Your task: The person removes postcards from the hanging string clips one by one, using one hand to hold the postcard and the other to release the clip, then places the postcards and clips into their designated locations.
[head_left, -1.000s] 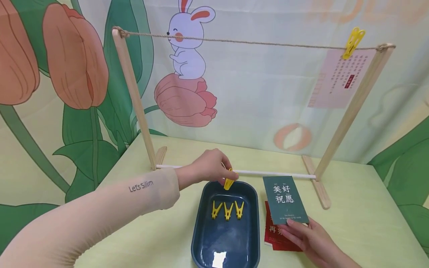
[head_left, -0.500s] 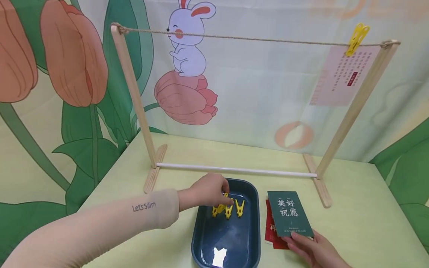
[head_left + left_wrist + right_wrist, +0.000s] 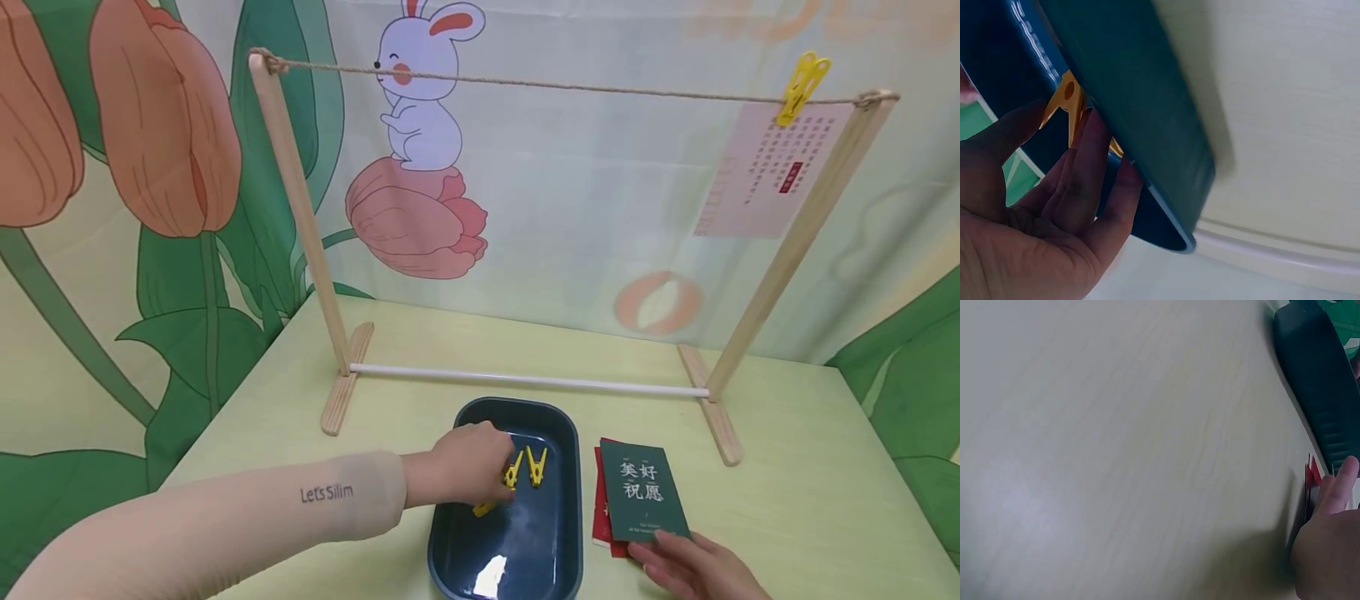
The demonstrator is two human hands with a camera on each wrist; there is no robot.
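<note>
My left hand (image 3: 476,462) reaches into the dark blue tray (image 3: 573,533). Between its thumb and fingers, a yellow clothespin (image 3: 1070,94) shows in the left wrist view. In the head view, the hand partly covers a clothespin (image 3: 485,507) low in the tray and another clothespin (image 3: 513,473) beside it. A further clothespin (image 3: 536,467) lies uncovered to the right. My right hand (image 3: 705,567) rests with loose fingers at the near edge of a green card (image 3: 645,483), the thumb touching it. That card lies over red cards (image 3: 602,533), mostly hidden.
Behind the tray stands a wooden frame (image 3: 795,258) with a twine line (image 3: 540,83) across its top and a white rod (image 3: 525,380) low down. A yellow clothespin (image 3: 802,89) holds a pink card (image 3: 772,175) at the line's right end.
My left hand has lowered a clothespin into the tray, down among the others. My right hand has brought the green card down onto the red cards, and its grip on the card has loosened.
</note>
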